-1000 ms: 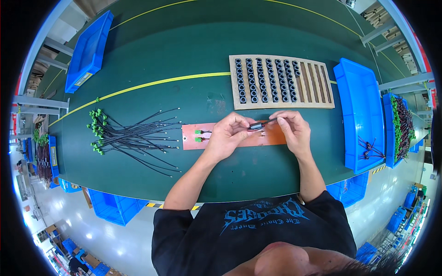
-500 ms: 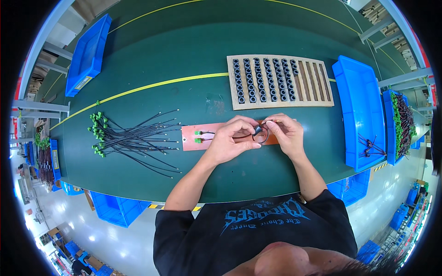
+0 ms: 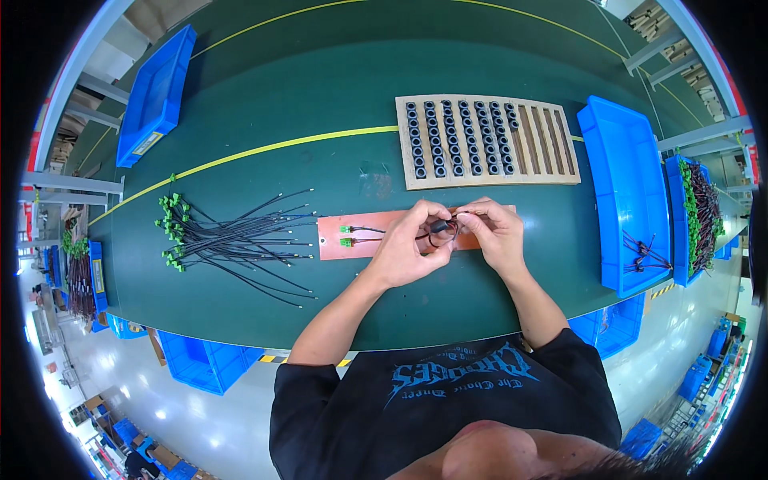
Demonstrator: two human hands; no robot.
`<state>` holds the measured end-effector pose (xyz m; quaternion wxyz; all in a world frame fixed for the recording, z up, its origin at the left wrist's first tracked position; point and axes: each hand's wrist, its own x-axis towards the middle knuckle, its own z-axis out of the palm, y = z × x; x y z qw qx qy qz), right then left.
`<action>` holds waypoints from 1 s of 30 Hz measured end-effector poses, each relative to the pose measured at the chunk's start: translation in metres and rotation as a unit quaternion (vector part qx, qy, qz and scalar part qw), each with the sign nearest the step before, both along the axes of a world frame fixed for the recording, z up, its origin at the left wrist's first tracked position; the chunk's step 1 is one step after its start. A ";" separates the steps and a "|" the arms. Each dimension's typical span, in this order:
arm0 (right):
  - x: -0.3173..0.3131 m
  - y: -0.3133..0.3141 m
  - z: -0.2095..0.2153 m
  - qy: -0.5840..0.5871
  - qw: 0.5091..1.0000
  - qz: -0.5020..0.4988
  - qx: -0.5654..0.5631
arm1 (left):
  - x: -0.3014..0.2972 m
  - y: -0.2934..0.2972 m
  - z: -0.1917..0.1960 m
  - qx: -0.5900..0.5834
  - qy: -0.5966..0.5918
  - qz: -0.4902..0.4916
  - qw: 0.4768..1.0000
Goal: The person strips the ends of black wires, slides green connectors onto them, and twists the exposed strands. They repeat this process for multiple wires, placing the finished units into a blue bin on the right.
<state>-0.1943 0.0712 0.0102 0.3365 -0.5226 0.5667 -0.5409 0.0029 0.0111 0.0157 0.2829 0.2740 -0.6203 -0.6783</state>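
Between my hands is a small black ring core (image 3: 439, 226) with dark cable looped through and around it. The fingers of my left hand (image 3: 412, 246) are closed around the core and the cable beside it. My right hand (image 3: 496, 232) pinches the thin cable (image 3: 456, 225) just right of the core, thumb against fingers. Two green connectors (image 3: 346, 242) sit side by side at the left of a flat orange-pink board (image 3: 330, 250); their leads run right, under my left hand. Both hands are over this board and hide much of it.
Left of the board lies a fanned bundle of black cables (image 3: 240, 232) with green connectors. A wooden rack (image 3: 480, 182) with rows of black ring cores stands beyond my hands. Blue bins (image 3: 612, 200) stand at right, one holding a few cables; another blue bin (image 3: 152, 96) is far left.
The cable loop below the core has been drawn in smaller. My left fingers have curled further round the core, and the right hand has shifted slightly left.
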 end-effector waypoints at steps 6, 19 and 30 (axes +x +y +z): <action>0.002 0.000 0.004 0.010 1.000 -0.003 0.006 | -0.005 -0.021 -0.014 0.022 0.057 0.005 0.998; -0.003 0.000 0.004 0.073 0.997 0.031 -0.023 | -0.011 -0.014 -0.016 0.006 0.052 0.043 0.998; 0.005 0.004 -0.001 -0.034 0.999 -0.009 0.027 | 0.002 -0.013 0.000 0.086 0.138 -0.015 0.987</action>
